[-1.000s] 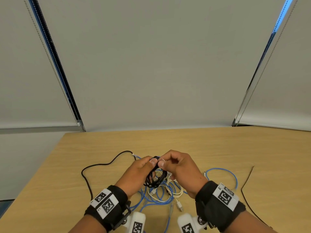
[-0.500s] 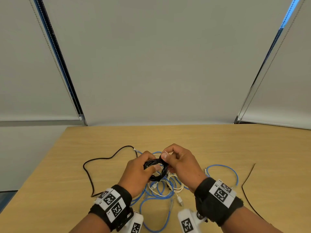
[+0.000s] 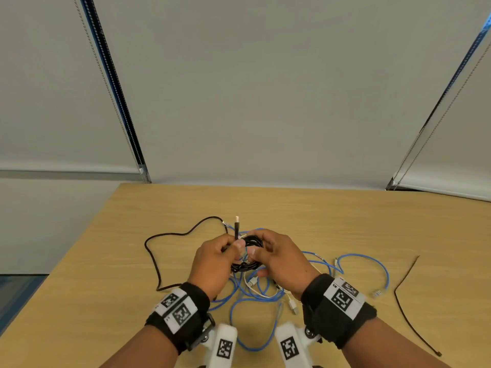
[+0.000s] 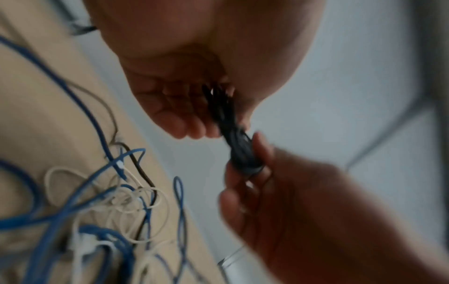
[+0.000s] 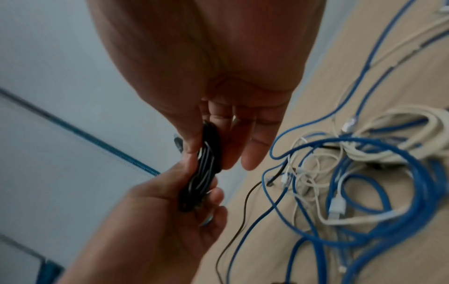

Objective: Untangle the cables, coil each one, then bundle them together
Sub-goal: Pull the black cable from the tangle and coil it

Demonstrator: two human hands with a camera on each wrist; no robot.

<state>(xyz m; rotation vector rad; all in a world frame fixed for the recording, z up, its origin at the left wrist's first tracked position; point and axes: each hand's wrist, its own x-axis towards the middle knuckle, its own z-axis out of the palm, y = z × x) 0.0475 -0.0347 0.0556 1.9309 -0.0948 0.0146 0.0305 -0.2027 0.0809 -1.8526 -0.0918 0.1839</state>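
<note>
Black coiled cable (image 3: 245,257) pinched by both hands.

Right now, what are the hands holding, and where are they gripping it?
Both hold the black cable coil: the left hand pinches its left side, the right hand its right side.

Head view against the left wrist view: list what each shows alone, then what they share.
Head only: the USB plug sticking up above the left hand, the thin black cable lying apart at right, and the wristbands.
Left wrist only: the fingers from beneath.
Both: the black coil held by both hands, and the blue cables.
</note>
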